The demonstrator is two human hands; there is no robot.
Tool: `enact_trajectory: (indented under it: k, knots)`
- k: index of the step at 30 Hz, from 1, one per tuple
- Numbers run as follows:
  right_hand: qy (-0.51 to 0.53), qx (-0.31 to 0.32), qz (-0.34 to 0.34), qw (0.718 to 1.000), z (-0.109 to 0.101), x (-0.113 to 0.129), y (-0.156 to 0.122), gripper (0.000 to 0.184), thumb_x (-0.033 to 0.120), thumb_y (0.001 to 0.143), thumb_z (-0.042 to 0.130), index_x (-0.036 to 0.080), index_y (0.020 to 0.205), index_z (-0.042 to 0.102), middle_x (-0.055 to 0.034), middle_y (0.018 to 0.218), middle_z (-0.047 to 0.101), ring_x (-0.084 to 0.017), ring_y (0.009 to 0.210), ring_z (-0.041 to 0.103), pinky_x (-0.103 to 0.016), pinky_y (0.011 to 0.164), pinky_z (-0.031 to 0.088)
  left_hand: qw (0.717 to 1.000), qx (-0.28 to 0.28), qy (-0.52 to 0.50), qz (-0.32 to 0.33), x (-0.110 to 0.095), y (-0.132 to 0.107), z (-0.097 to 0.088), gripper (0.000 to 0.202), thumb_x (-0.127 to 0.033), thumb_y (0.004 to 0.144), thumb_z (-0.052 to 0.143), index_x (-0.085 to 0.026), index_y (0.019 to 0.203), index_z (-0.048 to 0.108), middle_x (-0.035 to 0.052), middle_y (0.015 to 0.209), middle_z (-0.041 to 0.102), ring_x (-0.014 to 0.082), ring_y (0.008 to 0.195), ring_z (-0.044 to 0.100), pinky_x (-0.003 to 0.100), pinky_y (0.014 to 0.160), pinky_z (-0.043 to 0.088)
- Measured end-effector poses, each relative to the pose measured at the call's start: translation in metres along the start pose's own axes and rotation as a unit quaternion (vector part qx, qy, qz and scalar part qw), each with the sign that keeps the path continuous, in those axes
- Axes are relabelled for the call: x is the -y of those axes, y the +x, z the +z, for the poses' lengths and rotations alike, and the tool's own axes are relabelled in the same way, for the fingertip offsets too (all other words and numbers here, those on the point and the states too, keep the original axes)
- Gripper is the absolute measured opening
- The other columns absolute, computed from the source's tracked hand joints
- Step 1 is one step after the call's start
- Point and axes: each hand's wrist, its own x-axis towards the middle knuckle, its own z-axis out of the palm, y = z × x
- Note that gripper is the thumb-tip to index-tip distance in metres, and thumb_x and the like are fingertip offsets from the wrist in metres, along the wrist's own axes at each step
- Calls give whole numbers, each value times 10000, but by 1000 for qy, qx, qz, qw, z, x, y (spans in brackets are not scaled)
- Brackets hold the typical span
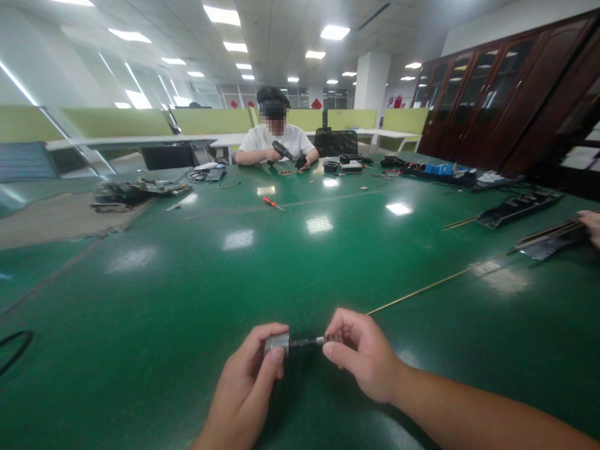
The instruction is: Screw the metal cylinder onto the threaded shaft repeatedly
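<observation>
Low over the near edge of the green table (pixel 187 287), my left hand (pixel 246 387) pinches a small grey metal cylinder (pixel 277 342) between thumb and fingers. A thin dark shaft (pixel 307 341) runs from the cylinder to my right hand (pixel 363 359), whose fingers are closed round its other end. What sits at that end is hidden by the fingers. Both hands hold the piece level, a little above the tabletop.
A long thin brass rod (pixel 435 284) lies diagonally right of my hands. A red-handled screwdriver (pixel 272 202) lies mid-table. A person in a white shirt (pixel 276 145) sits at the far side holding a dark tool. Dark trays and parts (pixel 515 209) lie at the right, with another person's hand (pixel 591 226).
</observation>
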Motion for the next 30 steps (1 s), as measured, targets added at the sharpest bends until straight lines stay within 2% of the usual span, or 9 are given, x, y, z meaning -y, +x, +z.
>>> enact_trajectory:
  k: [8,11,14,17,20,22,26,28,30]
  knots:
    - [17,-8,0,1000,0,2,0,153,265,790,718,173,780,596,50,582,531,-106,521,475,-236,527,341,999,-10,-25,-21,-3,1,-1,325,-470,1030,446,-211,1175,578,-23,679,597,183,653,589,262,645,440]
    - [99,-35,21,994,-2,-2,6,230,342,788,732,177,748,577,40,564,557,-104,479,482,-227,489,356,999,-5,-37,-26,0,2,0,326,-475,1026,456,-210,1183,563,-20,685,604,189,664,590,263,646,442]
    - [157,-80,39,983,-5,-8,13,347,480,865,635,179,709,559,31,516,540,-102,431,449,-218,429,324,997,-13,-61,-46,1,7,3,274,-455,1024,477,-228,1170,522,-36,692,597,179,671,588,254,667,450]
    - [154,-85,49,983,-6,-11,17,451,559,908,559,179,664,542,32,472,506,-94,394,404,-214,391,274,991,-19,-112,-65,1,15,4,213,-432,981,579,-237,1001,495,-49,732,580,158,682,579,237,673,463]
    - [138,-73,55,986,-4,-11,17,495,587,889,591,173,623,535,34,448,491,-83,374,382,-207,377,237,987,-13,-143,-70,2,21,2,341,-406,905,694,-217,784,437,-14,844,616,159,744,595,247,711,482]
    - [129,-67,55,988,-3,-10,17,495,592,876,611,169,628,543,35,448,496,-82,376,391,-203,378,241,990,-18,-125,-61,2,21,-2,404,-381,877,727,-204,693,414,24,918,651,174,814,609,257,760,480]
    - [123,-65,46,989,-3,-9,19,500,605,877,604,174,635,533,35,461,508,-83,382,401,-205,385,263,989,-103,-103,-34,-1,14,-8,430,-364,861,747,-187,615,442,50,1026,695,187,938,637,243,823,477]
    - [123,-68,43,989,-3,-9,19,506,612,887,585,177,635,524,37,465,503,-82,387,400,-205,385,263,971,-168,-158,-59,-8,11,-9,331,-358,824,789,-198,716,521,24,1032,717,180,967,666,224,844,505]
    - [123,-65,43,989,-2,-8,19,505,611,891,575,179,636,520,38,468,501,-82,388,400,-205,384,265,936,-240,-231,-111,-19,10,-12,239,-349,842,777,-243,933,583,-7,1022,738,155,965,696,197,847,535]
